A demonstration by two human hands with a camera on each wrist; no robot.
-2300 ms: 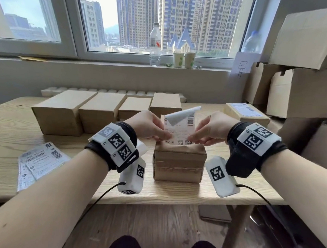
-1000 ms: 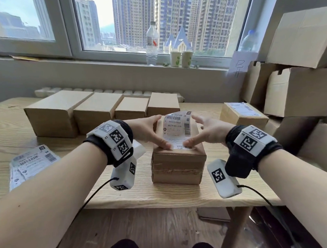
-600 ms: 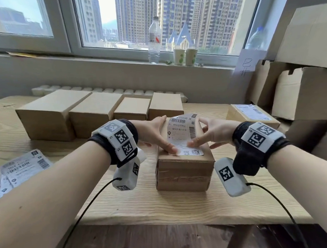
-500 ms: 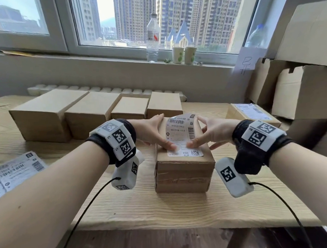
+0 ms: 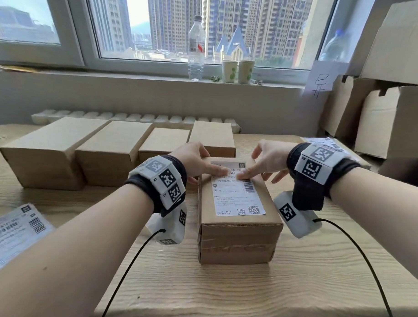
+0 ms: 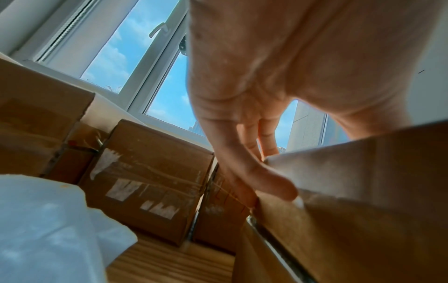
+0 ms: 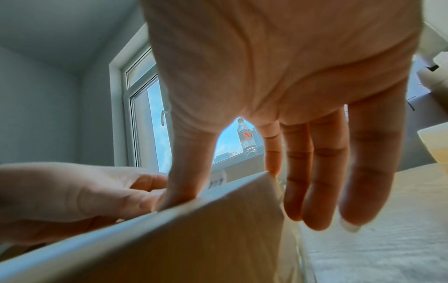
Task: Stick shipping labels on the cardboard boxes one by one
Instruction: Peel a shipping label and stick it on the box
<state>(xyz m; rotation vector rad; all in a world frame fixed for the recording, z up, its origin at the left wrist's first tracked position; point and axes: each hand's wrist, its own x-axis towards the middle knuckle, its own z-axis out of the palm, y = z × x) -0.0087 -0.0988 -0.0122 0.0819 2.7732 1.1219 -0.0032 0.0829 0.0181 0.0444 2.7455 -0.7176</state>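
A small brown cardboard box (image 5: 239, 230) stands on the wooden table (image 5: 231, 292) in front of me. A white shipping label (image 5: 236, 195) lies flat on its top. My left hand (image 5: 203, 166) and right hand (image 5: 266, 162) meet over the label's far end, both thumbs pressing down on it. In the left wrist view the left hand (image 6: 242, 153) reaches with straight fingers over the box (image 6: 363, 191) at its far left edge. The right wrist view has the right hand (image 7: 298, 153) with its thumb on the box top (image 7: 194, 239) and its fingers hanging straight past the right side.
Several plain cardboard boxes (image 5: 122, 149) stand in a row behind. Loose labels (image 5: 16, 228) lie at the table's left edge. A labelled box (image 5: 326, 142) sits at the right, by large cartons (image 5: 391, 109). A bottle (image 5: 196, 47) and cups (image 5: 238, 70) stand on the sill.
The label, held up with a curled top 2.3 s ago, now lies flat on the box. Both thumbs have slid from its near end to its far end.
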